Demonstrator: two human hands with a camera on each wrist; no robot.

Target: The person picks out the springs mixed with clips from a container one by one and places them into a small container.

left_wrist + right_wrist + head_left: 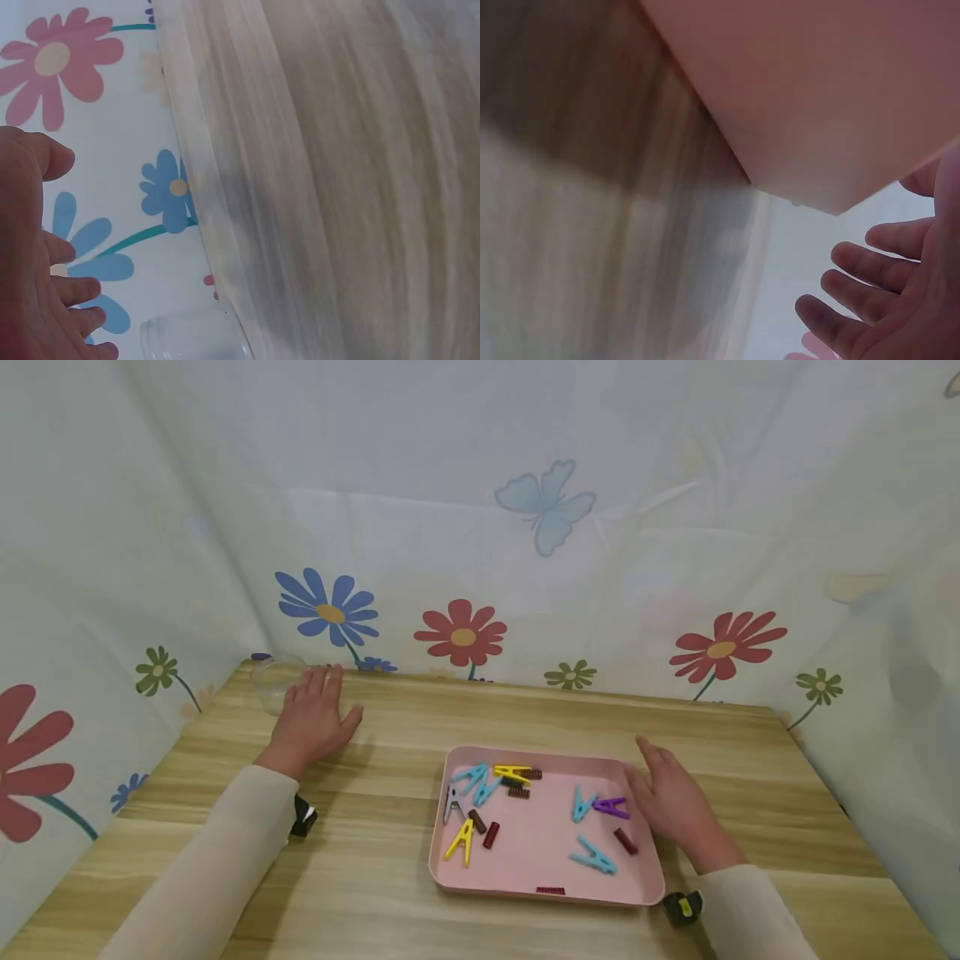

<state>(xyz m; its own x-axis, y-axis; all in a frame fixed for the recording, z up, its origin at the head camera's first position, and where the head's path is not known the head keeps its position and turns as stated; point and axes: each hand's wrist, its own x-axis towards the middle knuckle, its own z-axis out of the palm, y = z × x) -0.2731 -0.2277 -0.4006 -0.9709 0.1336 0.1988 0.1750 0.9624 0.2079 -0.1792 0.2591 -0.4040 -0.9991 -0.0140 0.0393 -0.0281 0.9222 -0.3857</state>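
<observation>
My left hand is over the far left of the table, fingers stretched forward and thumb spread to the side. Just beyond its fingers stands a clear, see-through jar; the left wrist view shows part of the jar below the fingertips. A shallow pink tray lies in front of me. My right hand is at the tray's right rim, fingers extended and palm facing it. In the tray are light blue clothespins, yellow ones, a purple one and a grey one.
Several dark coil springs are scattered among the clothespins, one of them a red spring by the tray's near wall. The wood-grain table ends at a white flowered curtain on the far side and both flanks.
</observation>
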